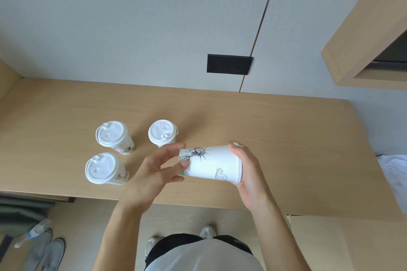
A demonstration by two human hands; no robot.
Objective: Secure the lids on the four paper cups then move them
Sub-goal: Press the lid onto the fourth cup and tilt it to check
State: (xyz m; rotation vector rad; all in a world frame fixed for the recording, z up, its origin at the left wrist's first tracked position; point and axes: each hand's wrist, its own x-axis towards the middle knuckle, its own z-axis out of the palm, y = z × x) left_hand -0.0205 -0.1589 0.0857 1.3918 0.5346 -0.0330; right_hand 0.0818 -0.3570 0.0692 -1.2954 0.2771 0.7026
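I hold a white paper cup with black drawings sideways above the wooden table, base to the left. My left hand pinches its base end with the fingertips. My right hand grips the rim end, where a bit of white lid peeks past the fingers. Three more cups stand upright on the table to the left, each with a white lid on top: one at the back left, one at the back middle, one at the front left.
A black double socket sits on the wall behind the table. A wooden shelf juts out at the upper right. Below the table's front edge lie shoes and a plastic bottle on the floor.
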